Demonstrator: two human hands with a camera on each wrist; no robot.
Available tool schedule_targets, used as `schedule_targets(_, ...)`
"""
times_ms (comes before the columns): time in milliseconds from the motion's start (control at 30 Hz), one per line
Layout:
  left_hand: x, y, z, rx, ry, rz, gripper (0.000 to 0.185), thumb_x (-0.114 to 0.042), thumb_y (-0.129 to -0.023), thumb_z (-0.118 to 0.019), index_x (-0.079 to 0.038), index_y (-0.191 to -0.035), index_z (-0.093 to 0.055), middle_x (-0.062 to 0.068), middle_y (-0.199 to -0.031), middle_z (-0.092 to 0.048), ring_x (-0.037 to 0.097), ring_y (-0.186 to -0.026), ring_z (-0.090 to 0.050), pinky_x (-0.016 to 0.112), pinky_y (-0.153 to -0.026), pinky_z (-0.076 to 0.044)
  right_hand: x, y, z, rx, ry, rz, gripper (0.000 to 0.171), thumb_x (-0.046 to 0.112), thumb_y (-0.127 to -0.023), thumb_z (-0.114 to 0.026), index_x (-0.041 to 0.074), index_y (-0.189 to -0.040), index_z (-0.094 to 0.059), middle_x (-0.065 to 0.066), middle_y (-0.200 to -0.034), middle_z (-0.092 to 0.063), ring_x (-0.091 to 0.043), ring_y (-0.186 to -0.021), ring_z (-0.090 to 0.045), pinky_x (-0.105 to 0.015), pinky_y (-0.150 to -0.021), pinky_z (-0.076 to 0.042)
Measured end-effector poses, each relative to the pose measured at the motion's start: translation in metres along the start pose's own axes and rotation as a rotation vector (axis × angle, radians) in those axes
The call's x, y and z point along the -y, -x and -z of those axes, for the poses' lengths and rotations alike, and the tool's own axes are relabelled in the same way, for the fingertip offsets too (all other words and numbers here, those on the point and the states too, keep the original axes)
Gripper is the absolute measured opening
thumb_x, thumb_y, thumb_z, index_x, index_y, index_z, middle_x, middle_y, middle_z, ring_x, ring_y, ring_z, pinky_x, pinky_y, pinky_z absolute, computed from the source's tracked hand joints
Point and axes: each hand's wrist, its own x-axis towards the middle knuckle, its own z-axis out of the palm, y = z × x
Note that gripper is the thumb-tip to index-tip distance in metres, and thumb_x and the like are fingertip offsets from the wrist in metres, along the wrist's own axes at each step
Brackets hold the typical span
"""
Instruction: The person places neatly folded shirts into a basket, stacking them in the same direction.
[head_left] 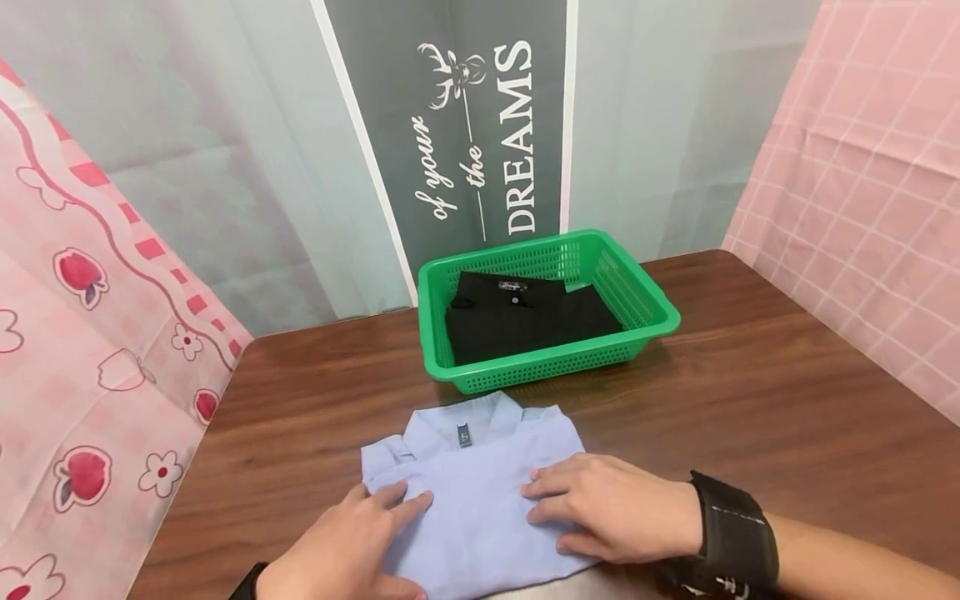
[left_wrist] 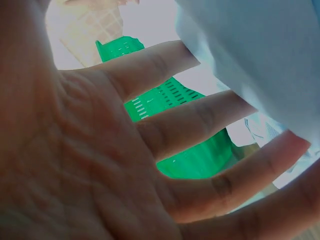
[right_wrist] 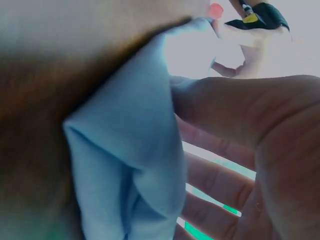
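Note:
A light blue collared shirt point(head_left: 480, 508) lies folded on the table, collar toward the basket, with a dark label inside the neck. My left hand point(head_left: 348, 533) rests on its left side, fingers spread over the cloth. On the right side, my right hand point(head_left: 607, 508) touches the fabric with extended fingers. In the left wrist view the straight fingers point(left_wrist: 200, 120) meet the pale cloth at their tips. The right wrist view has the thumb point(right_wrist: 225, 105) against the folded edge of the shirt point(right_wrist: 125, 150).
Behind the shirt stands a green perforated basket point(head_left: 540, 371) holding a folded black garment point(head_left: 532, 321). The brown wooden table point(head_left: 787, 400) is bordered by a pink patterned cloth point(head_left: 97, 350) at left, a pink checked one point(head_left: 877, 192) at right and a grey-green curtain point(head_left: 225, 167) behind.

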Motion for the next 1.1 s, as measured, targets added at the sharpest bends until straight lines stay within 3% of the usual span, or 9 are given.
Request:
schedule_targets(100, -0.004, -0.005, 0.003, -0.03, 0.0, -0.024, 0.096, -0.076, -0.071, -0.082, -0.019, -0.145, -0.065, 0.019, -0.137, -0.069, 0.043, -0.11, -0.066, 0.054, -0.09, -0.057, -0.004, 0.004, 0.002, 0.019, -0.007, -0.022, 0.029, 0.031, -0.091, -0.083, 0.026, -0.119, -0.074, 0.006, -0.133, -0.072, -0.016, -0.13, -0.067, -0.035, -0.103, -0.057)
schedule_targets(500, -0.017, -0.03, 0.018, 0.012, 0.009, -0.016, 0.098, -0.072, -0.068, -0.087, -0.021, -0.148, -0.062, 0.021, -0.141, -0.065, 0.051, -0.115, -0.064, 0.061, -0.086, -0.058, -0.011, 0.02, 0.013, 0.056, -0.042, -0.119, 0.028, 0.033, -0.096, -0.079, 0.026, -0.122, -0.076, 0.006, -0.134, -0.073, -0.018, -0.13, -0.067, -0.041, -0.1, -0.059)
schedule_targets(867, -0.009, -0.021, 0.024, 0.031, 0.086, -0.064, 0.089, -0.068, -0.074, -0.086, -0.025, -0.148, -0.062, 0.015, -0.147, -0.064, 0.042, -0.127, -0.064, 0.056, -0.101, -0.054, -0.009, 0.028, 0.015, 0.069, -0.068, -0.138, 0.029, 0.034, -0.095, -0.08, 0.027, -0.123, -0.075, 0.007, -0.136, -0.071, -0.018, -0.13, -0.066, -0.041, -0.1, -0.059)
schedule_targets(1100, -0.011, -0.027, 0.026, 0.026, 0.13, -0.068, 0.082, -0.061, -0.081, -0.084, -0.02, -0.149, -0.061, 0.013, -0.151, -0.06, 0.038, -0.132, -0.06, 0.056, -0.106, -0.052, -0.011, 0.041, 0.019, 0.078, -0.076, -0.173, 0.032, 0.034, -0.096, -0.079, 0.026, -0.127, -0.075, 0.006, -0.139, -0.07, -0.02, -0.132, -0.065, -0.043, -0.101, -0.058)
